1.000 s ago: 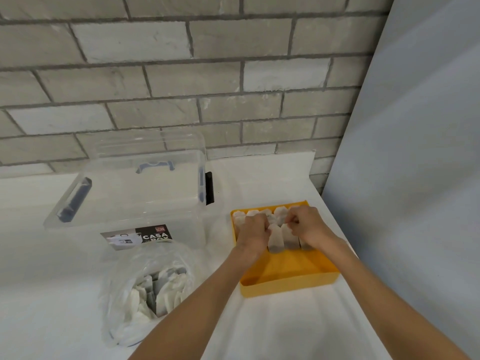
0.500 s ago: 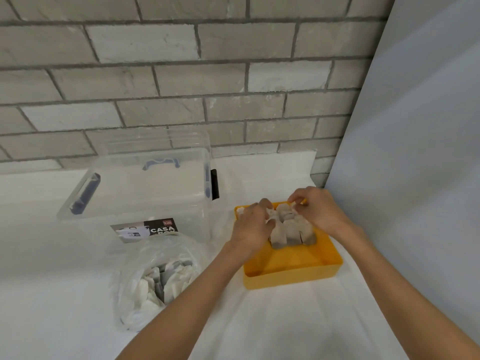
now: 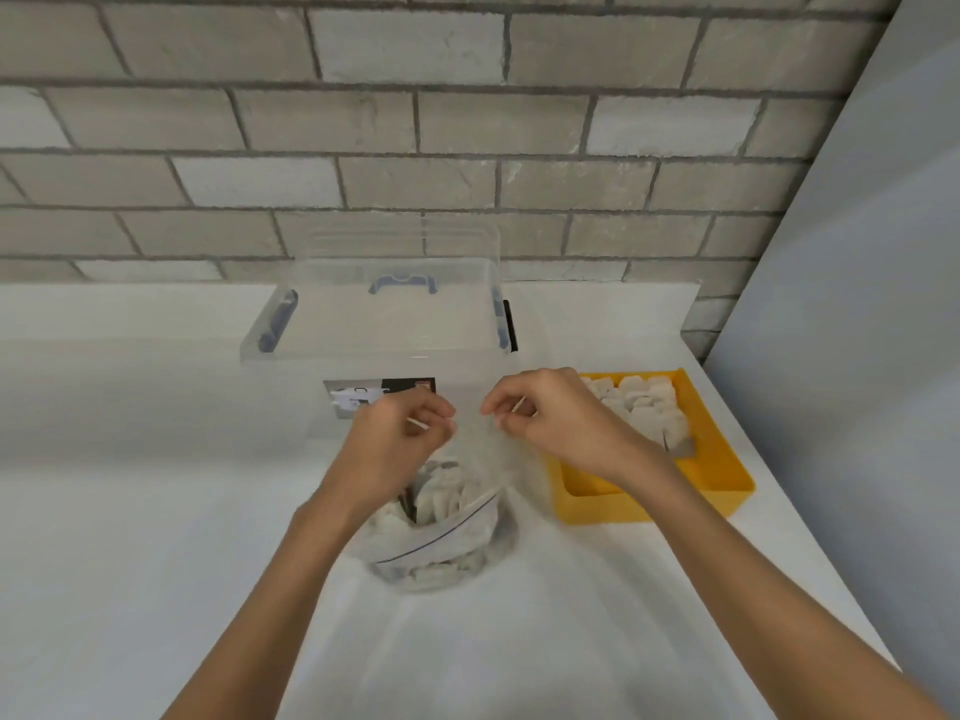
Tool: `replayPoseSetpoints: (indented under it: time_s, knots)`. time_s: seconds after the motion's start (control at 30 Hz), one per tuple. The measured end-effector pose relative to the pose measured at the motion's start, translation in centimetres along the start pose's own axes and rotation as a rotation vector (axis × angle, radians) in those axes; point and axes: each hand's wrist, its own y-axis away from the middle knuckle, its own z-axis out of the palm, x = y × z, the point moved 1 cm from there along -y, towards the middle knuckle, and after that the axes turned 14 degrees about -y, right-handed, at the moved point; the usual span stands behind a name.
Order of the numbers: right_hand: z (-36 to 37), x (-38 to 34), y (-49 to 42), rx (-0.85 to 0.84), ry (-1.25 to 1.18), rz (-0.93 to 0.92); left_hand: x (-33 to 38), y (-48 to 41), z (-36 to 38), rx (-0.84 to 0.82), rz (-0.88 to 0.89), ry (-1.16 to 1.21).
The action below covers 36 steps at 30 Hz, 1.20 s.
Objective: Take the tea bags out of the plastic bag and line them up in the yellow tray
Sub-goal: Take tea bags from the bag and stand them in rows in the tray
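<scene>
A clear plastic zip bag (image 3: 441, 537) holding several white tea bags (image 3: 441, 498) stands on the white table in front of me. My left hand (image 3: 400, 433) pinches the bag's upper rim on the left. My right hand (image 3: 550, 418) pinches the same rim on the right, so the mouth is held between them. To the right sits the yellow tray (image 3: 722, 475), with several tea bags (image 3: 644, 407) lined up in its far half; its near half shows bare yellow floor.
A clear lidded storage box (image 3: 384, 324) with blue handles and a black label stands just behind the bag. A grey brick wall runs along the back. A pale panel (image 3: 857, 304) rises right of the tray, by the table's right edge.
Both hands left the tea bags in the yellow tray and moved left to the plastic bag, whose rim they now pinch. The camera view has also shifted left.
</scene>
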Motion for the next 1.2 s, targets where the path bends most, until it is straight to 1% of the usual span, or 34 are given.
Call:
replayPoseSetpoints:
  time_s: [0.07,0.2,0.3,0.43,0.53,0.63,0.77,0.9,1.0,1.07,1.2]
  knots:
    - [2.3,-0.2,-0.4,-0.053,-0.006,0.009,-2.1,0.4,-0.5,-0.030,-0.038,-0.041]
    - [5.5,-0.4,-1.0,-0.124,0.027,0.039,-4.7,0.9,0.3,-0.166,-0.095,-0.159]
    - [6.5,-0.2,-1.3,-0.141,0.081,0.070,-5.3,1.2,1.4,-0.233,-0.091,-0.264]
    - [6.9,0.3,-1.3,-0.145,0.121,0.097,-4.8,1.8,2.2,-0.318,-0.080,-0.487]
    - [6.9,0.7,-1.1,-0.137,0.114,0.121,-4.7,2.1,2.4,-0.332,-0.072,-0.483]
    - [6.9,1.0,-0.8,-0.124,0.103,0.143,-4.9,2.2,2.6,-0.298,-0.074,-0.449]
    - [6.3,1.2,-0.4,-0.079,0.046,0.155,-5.5,2.1,2.7,-0.250,-0.100,-0.316]
    - [5.6,1.2,-0.4,-0.022,-0.055,0.167,-6.4,1.5,1.9,-0.187,-0.119,-0.099]
    - [5.2,1.0,-0.3,0.046,-0.171,0.189,-6.3,1.5,0.6,-0.127,-0.181,0.172]
    - [5.1,0.6,-0.2,0.071,-0.270,0.197,-6.0,1.7,0.0,-0.122,-0.228,0.384]
    - [5.7,-0.1,-0.2,0.070,-0.400,0.202,-5.5,1.9,-0.5,-0.121,-0.313,0.715]
